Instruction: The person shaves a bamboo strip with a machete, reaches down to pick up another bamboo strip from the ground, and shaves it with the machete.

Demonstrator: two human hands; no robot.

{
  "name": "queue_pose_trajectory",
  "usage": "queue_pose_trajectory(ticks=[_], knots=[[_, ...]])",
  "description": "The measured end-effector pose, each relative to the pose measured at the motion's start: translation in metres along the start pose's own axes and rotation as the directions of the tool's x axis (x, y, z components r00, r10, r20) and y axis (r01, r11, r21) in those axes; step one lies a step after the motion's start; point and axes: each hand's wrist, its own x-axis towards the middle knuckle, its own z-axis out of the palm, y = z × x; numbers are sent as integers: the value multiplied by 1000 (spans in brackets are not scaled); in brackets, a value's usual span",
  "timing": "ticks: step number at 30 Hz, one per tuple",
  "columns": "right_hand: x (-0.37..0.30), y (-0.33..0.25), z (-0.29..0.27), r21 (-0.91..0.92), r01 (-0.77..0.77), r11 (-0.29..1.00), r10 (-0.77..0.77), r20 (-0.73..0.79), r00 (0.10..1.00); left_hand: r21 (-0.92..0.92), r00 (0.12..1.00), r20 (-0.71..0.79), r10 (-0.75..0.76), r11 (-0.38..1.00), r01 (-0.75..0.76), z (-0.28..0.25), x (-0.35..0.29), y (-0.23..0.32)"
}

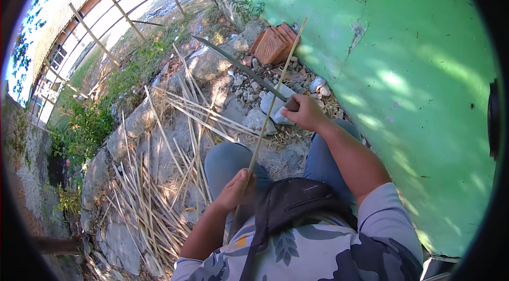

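My right hand (pixel 305 113) is closed round the handle of a machete (pixel 238 64), whose long dark blade points up and to the left. In my left hand (pixel 236 191) is the lower part of a thin bamboo strip (pixel 274 95), held above my left knee. The strip slants up and to the right, and the blade crosses it close to the machete's handle. Whether blade and strip touch, I cannot tell. Many loose pale strips (pixel 146 196) lie in a heap on the ground to my left.
A green wall (pixel 413 95) rises close along my right side. Ahead are stacked orange clay tiles (pixel 275 43), with rubble and a pale rock (pixel 278 105) before them. Green plants (pixel 85 130) grow at the left, past a stone edge. Wooden posts (pixel 122 10) stand farther off.
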Motion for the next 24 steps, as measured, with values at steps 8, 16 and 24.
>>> queue_pose_trajectory(ticks=[8, 16, 24], knots=[[-19, 26, 13, 207, 111, 972, -97, -79, 992, 114, 990, -110, 85, 991, -72, 9, -8, -1], [-35, 36, 2, 156, 181, 971, -156, -159, 975, 500, 961, -184, 204, 862, -87, 23, -21, 4], [-48, 41, -8, -52, 272, 961, -276, -90, 957, 262, 944, -327, 53, 964, 36, 44, -25, 18]])
